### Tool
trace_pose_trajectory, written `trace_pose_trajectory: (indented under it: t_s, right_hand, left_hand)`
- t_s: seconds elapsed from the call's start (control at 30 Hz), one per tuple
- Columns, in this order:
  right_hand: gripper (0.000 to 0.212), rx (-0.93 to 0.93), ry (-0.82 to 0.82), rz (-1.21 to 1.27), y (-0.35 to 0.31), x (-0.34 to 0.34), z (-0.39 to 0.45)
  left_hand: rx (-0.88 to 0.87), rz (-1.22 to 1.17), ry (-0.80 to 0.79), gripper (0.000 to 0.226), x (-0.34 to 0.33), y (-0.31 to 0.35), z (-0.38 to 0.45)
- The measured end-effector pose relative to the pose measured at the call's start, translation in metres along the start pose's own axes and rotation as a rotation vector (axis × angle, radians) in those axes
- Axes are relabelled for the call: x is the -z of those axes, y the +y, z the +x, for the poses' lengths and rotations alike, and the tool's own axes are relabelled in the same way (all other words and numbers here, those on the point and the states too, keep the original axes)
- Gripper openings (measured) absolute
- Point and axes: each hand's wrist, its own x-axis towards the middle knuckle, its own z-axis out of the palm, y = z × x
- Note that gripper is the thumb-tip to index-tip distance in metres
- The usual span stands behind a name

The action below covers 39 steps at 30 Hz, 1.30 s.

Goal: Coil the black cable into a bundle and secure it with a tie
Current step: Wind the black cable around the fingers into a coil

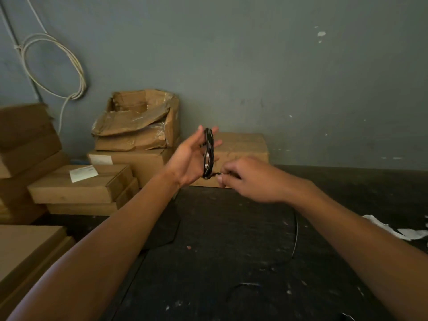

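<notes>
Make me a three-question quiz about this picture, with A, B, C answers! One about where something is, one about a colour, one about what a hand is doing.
1. Where is the black cable coil?
A. Wound around the left hand
B. On the dark table
C. Inside a box

2. What colour is the cable loop on the wall?
A. Red
B. White
C. Blue

3. What is the right hand doing?
A. Lying flat
B. Pinching the cable's end
C. Lifting a box

Answers: 1 A, the coil wraps the open palm. 2 B, it looks pale against grey. 3 B, its fingertips meet at the coil's bottom.
</notes>
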Motion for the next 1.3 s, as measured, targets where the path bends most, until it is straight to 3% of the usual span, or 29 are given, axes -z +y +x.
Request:
trace_pose_trajectory:
  t_s: [0.23,0.43,0.57,0.7,0.83,1.0,1.3]
  right_hand:
    - [0.016,-0.026,0.125,-0.163,0.015,0.033,0.014]
    - [0.015,-0.003,0.16,-0.092,0.034,0.036,0.02]
    - [0.007,0.043,0.212,0.056,0.042,0.033,0.025]
    - [0.02,0.084,0.326,0.258,0.054,0.026,0.031]
    - [0.027,0.016,0.324,0.405,0.063,0.006,0.033]
    - [0.034,-0.132,0.185,0.46,0.071,-0.03,0.017]
    - [0.024,-0.086,0.021,0.435,0.038,-0.073,0.007]
  left_hand:
    - [0.218,0.168,-0.149,0.038,0.003,-0.027,-0.019]
    - [0.333,0.299,-0.374,0.041,0.008,-0.034,-0.037]
    - [0.312,0.214,-0.478,0.046,0.004,-0.023,-0.043]
    - [0.23,0.067,-0.585,0.052,-0.004,0.0,-0.046]
    - [0.108,-0.018,-0.691,0.049,-0.012,0.023,-0.046]
    - [0.001,-0.073,-0.678,0.048,-0.015,0.048,-0.041]
    - [-0.039,-0.047,-0.378,0.047,-0.012,0.044,-0.019]
